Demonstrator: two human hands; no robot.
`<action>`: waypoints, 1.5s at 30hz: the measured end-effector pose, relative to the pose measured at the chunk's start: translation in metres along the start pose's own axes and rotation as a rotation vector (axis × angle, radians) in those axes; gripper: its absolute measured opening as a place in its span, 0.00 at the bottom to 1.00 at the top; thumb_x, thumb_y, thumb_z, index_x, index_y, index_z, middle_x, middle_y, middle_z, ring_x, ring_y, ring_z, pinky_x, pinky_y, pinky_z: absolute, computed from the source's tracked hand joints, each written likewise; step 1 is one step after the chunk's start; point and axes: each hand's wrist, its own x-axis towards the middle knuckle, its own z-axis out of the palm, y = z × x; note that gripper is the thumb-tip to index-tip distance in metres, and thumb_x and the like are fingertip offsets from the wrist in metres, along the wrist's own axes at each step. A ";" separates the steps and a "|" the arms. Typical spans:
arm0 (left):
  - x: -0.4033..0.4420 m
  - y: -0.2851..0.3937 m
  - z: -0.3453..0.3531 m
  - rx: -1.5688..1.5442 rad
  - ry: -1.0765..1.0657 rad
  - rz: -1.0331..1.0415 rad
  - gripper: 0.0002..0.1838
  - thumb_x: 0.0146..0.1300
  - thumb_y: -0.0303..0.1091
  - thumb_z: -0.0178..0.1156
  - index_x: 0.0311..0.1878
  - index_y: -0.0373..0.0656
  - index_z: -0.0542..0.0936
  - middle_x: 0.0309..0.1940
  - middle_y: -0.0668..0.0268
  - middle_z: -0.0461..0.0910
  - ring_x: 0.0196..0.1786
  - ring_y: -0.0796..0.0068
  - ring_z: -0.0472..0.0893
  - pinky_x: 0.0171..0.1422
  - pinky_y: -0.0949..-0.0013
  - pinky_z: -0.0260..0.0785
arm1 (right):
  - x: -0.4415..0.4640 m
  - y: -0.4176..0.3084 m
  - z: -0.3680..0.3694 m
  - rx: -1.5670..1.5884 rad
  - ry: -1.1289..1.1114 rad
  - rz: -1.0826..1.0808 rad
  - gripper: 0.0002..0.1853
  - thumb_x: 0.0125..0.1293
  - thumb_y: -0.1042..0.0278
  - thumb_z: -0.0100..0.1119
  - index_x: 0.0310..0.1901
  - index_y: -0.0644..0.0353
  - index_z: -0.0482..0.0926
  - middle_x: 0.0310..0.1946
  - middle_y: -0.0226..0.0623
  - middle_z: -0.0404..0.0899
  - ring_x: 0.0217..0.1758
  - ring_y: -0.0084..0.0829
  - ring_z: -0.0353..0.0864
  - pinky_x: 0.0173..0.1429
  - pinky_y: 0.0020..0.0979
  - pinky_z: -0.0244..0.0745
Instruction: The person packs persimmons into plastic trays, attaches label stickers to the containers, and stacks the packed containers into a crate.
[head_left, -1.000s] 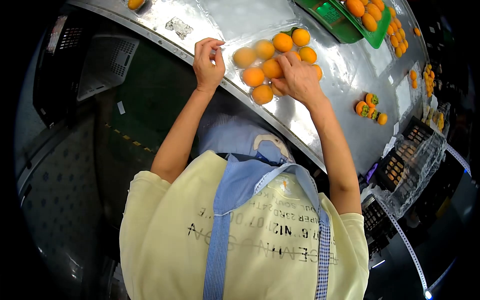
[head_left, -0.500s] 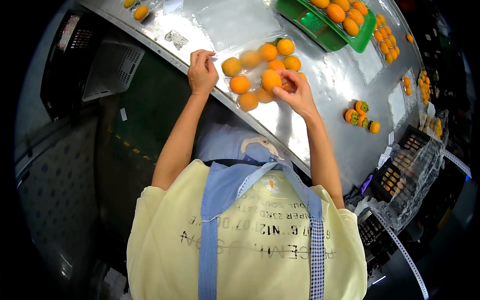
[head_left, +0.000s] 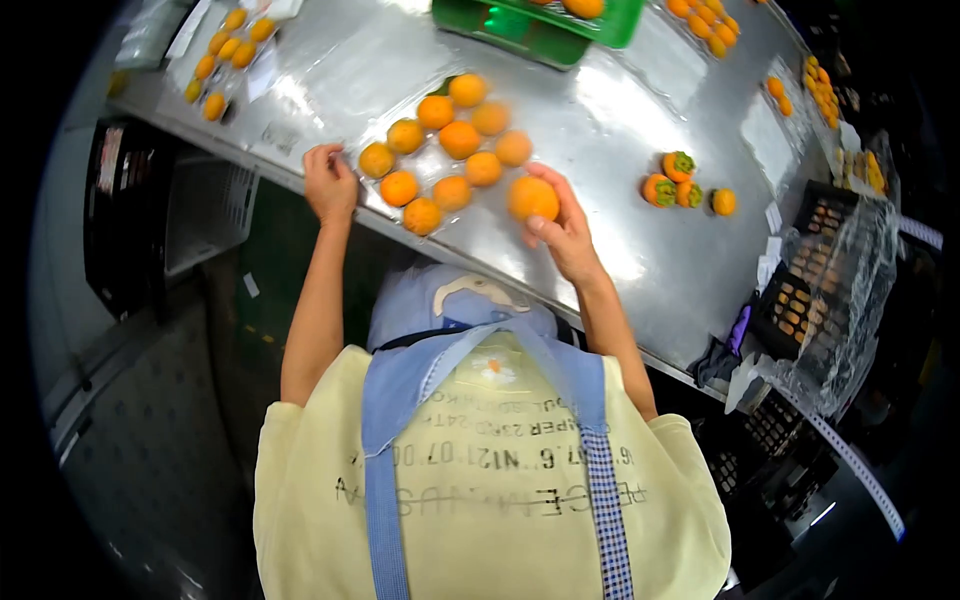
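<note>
Right hand (head_left: 563, 222) closed around one orange fruit (head_left: 533, 198), thumb on its near side, fingers bent over its far side. Fruit looks lifted off the steel table (head_left: 600, 120), just right of the clear plastic tray (head_left: 428, 164).

Left hand (head_left: 330, 185) at the tray's left end, by the table's near edge; fingers bent, tips bunched. Cannot tell whether they pinch the plastic.

Tray: eleven fruits in three rows, one bare pocket toward the left of the middle row. Green leaf (head_left: 444, 86) at the far end.

Step in hand, as I judge it: sorting single fruits in and out of the pockets, this one being out. Next move calls for a light, secure hold and a clear path, so that neither the fruit nor the knuckles knock the right-hand row.

Against half a second ago: the same hand held a fruit over the tray, among the others; now it is out past the right-hand side, and the bare pocket shows plainly. Left hand keeps its post by the tray's left end. Viewpoint has swung too: more of a loose fruit group (head_left: 229, 48) shows at far left.
</note>
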 end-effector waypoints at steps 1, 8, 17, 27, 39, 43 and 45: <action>0.002 -0.004 0.006 -0.008 0.013 0.019 0.09 0.55 0.21 0.55 0.39 0.43 0.79 0.40 0.61 0.75 0.38 0.63 0.78 0.43 0.67 0.72 | -0.005 0.003 -0.006 0.034 0.012 0.009 0.26 0.63 0.67 0.57 0.63 0.55 0.64 0.41 0.31 0.72 0.29 0.19 0.66 0.32 0.20 0.65; -0.002 -0.045 -0.003 0.037 -0.003 0.025 0.13 0.56 0.24 0.59 0.47 0.40 0.77 0.43 0.61 0.76 0.36 0.71 0.77 0.34 0.73 0.72 | -0.083 -0.092 -0.159 -0.178 0.772 -0.475 0.21 0.67 0.57 0.55 0.57 0.57 0.69 0.40 0.27 0.75 0.31 0.17 0.72 0.30 0.21 0.69; 0.002 0.007 -0.016 0.084 0.016 0.003 0.16 0.54 0.24 0.58 0.48 0.40 0.76 0.37 0.62 0.73 0.31 0.73 0.74 0.38 0.71 0.69 | -0.312 -0.328 -0.430 -1.851 2.110 -0.087 0.48 0.48 0.26 0.62 0.51 0.72 0.74 0.47 0.59 0.77 0.51 0.52 0.78 0.56 0.44 0.73; 0.000 0.014 -0.018 -0.045 0.010 -0.026 0.10 0.60 0.25 0.57 0.45 0.36 0.75 0.41 0.61 0.71 0.27 0.75 0.75 0.30 0.74 0.69 | -0.068 -0.036 -0.186 -1.093 0.807 -0.357 0.20 0.60 0.68 0.64 0.55 0.59 0.76 0.48 0.36 0.78 0.50 0.30 0.77 0.52 0.30 0.72; -0.001 0.008 -0.029 -0.340 -0.172 -0.095 0.10 0.62 0.23 0.55 0.47 0.36 0.74 0.44 0.60 0.71 0.29 0.77 0.75 0.29 0.76 0.68 | 0.104 0.011 0.007 -1.285 0.330 -0.291 0.21 0.54 0.66 0.65 0.50 0.59 0.78 0.46 0.42 0.78 0.47 0.43 0.77 0.51 0.38 0.73; 0.001 0.004 -0.032 -0.366 -0.218 -0.068 0.11 0.60 0.20 0.55 0.47 0.37 0.75 0.44 0.61 0.71 0.29 0.77 0.76 0.30 0.77 0.69 | 0.125 0.005 0.015 -1.504 0.268 -0.200 0.20 0.52 0.65 0.65 0.48 0.57 0.80 0.45 0.41 0.78 0.48 0.43 0.77 0.49 0.40 0.74; 0.002 0.005 -0.034 -0.370 -0.227 -0.060 0.10 0.60 0.20 0.55 0.46 0.37 0.75 0.44 0.61 0.72 0.29 0.77 0.75 0.30 0.77 0.69 | 0.126 -0.002 0.022 -1.587 0.249 -0.155 0.18 0.51 0.66 0.65 0.46 0.55 0.81 0.42 0.40 0.78 0.47 0.42 0.78 0.46 0.40 0.74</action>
